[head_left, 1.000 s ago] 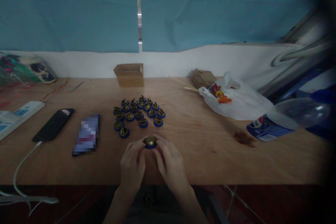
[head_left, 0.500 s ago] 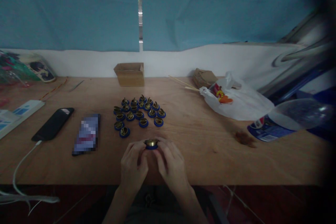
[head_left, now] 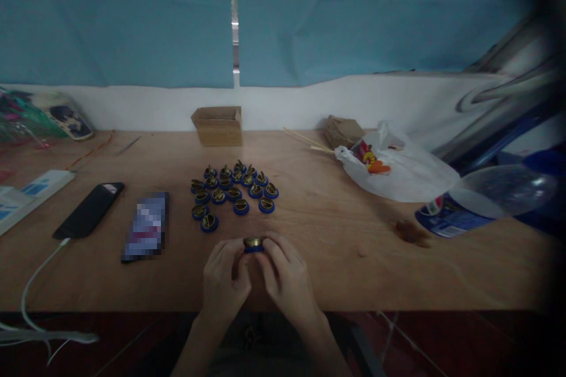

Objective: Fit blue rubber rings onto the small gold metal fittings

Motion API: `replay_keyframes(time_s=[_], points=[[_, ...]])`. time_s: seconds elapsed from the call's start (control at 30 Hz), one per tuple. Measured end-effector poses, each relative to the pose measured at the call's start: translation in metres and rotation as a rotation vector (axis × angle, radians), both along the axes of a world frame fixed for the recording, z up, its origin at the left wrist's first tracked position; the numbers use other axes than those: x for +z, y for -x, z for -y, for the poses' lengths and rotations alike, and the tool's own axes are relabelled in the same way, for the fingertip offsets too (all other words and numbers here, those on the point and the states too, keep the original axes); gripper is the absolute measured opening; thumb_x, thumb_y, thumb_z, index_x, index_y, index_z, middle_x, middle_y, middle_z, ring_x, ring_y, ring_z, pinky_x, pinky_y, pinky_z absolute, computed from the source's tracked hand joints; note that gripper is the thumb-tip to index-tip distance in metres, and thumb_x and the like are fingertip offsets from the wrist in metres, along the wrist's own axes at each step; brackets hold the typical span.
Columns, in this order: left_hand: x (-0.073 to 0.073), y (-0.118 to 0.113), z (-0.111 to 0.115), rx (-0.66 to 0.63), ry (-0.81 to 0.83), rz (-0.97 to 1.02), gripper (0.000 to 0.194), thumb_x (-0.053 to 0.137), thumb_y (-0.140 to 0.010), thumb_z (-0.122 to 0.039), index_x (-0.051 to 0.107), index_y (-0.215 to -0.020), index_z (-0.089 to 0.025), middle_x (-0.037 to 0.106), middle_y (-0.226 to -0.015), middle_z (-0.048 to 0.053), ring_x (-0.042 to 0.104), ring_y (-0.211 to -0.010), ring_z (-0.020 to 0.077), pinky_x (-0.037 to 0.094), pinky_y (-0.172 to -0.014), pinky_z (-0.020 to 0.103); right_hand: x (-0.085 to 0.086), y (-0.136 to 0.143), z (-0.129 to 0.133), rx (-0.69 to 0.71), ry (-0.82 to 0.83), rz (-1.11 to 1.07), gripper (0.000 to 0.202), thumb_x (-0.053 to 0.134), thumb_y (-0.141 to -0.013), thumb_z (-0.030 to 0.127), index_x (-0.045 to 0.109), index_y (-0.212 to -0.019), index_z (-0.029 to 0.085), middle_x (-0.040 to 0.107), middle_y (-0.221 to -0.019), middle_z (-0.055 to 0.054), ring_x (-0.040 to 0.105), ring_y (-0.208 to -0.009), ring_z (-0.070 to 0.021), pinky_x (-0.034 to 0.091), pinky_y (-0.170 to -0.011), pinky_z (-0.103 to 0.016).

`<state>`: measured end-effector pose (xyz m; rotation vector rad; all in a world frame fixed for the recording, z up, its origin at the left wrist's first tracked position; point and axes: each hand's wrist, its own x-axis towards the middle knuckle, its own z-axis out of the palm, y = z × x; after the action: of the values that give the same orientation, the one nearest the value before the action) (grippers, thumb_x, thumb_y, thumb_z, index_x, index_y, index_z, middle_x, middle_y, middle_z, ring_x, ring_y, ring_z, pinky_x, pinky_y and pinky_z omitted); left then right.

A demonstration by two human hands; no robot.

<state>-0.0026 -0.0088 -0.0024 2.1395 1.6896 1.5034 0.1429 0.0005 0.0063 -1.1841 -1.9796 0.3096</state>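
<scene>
Between my two hands, near the table's front edge, is a round piece [head_left: 253,244] with a gold-coloured top and a blue base. My left hand [head_left: 225,277] pinches its left side with fingers and thumb. On the right side my right hand [head_left: 285,274] grips it the same way. The fingertips hide both of its ends. Just beyond the hands, several similar gold-and-blue pieces [head_left: 241,206] lie in a loose group on the wooden table [head_left: 345,271].
Left of the group lie a phone with a blurred screen [head_left: 145,227], a black phone [head_left: 88,211] on a white cable and a power strip [head_left: 39,194]. An open cardboard box [head_left: 220,131] stands behind. To the right are a white plastic bag [head_left: 411,174] and a large bottle [head_left: 481,200].
Both hands keep their hold on the piece. Its gold top seems slightly turned or tilted compared with before, and the whole view has shifted a little.
</scene>
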Motion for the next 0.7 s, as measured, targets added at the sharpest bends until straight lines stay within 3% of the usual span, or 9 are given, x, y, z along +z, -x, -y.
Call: replay_keyframes(time_s=[0.27, 0.47, 0.57, 0.7], points=[[-0.003, 0.000, -0.002, -0.001, 0.029, -0.055, 0.015, 0.053, -0.082, -0.011, 0.054, -0.095, -0.021, 0.065, -0.081, 0.005, 0.064, -0.077, 0.0204, 0.054, -0.068, 0.032, 0.008, -0.001, -0.003, 0.108, 0.115, -0.082, 0.024, 0.044, -0.093, 0.016, 0.053, -0.114, 0.023, 0.062, -0.115, -0.008, 0.060, -0.107, -0.0193, 0.053, -0.091, -0.036], [-0.002, 0.000, -0.002, -0.019, 0.123, -0.006, 0.015, 0.052, -0.082, -0.014, 0.054, -0.095, -0.021, 0.065, -0.083, 0.004, 0.064, -0.077, 0.0203, 0.053, -0.067, 0.031, 0.012, 0.000, -0.005, 0.113, 0.152, -0.049, 0.016, 0.046, -0.093, 0.019, 0.055, -0.106, 0.023, 0.064, -0.105, -0.006, 0.061, -0.098, -0.0197, 0.052, -0.086, -0.035], [0.002, -0.001, -0.002, -0.045, 0.201, -0.011, 0.009, 0.048, -0.084, -0.013, 0.051, -0.083, -0.022, 0.062, -0.075, 0.002, 0.062, -0.070, 0.0189, 0.050, -0.064, 0.030, 0.013, 0.001, -0.005, 0.099, 0.196, -0.064, 0.011, 0.045, -0.094, 0.021, 0.056, -0.095, 0.022, 0.064, -0.093, -0.005, 0.061, -0.088, -0.0183, 0.052, -0.078, -0.032], [0.005, -0.001, -0.003, -0.022, 0.183, 0.012, 0.018, 0.046, -0.086, -0.014, 0.045, -0.070, -0.023, 0.058, -0.065, 0.000, 0.061, -0.066, 0.0182, 0.049, -0.065, 0.031, 0.012, 0.004, -0.004, 0.040, 0.208, -0.103, 0.017, 0.044, -0.095, 0.025, 0.054, -0.082, 0.022, 0.061, -0.079, -0.003, 0.061, -0.075, -0.0161, 0.050, -0.067, -0.027]])
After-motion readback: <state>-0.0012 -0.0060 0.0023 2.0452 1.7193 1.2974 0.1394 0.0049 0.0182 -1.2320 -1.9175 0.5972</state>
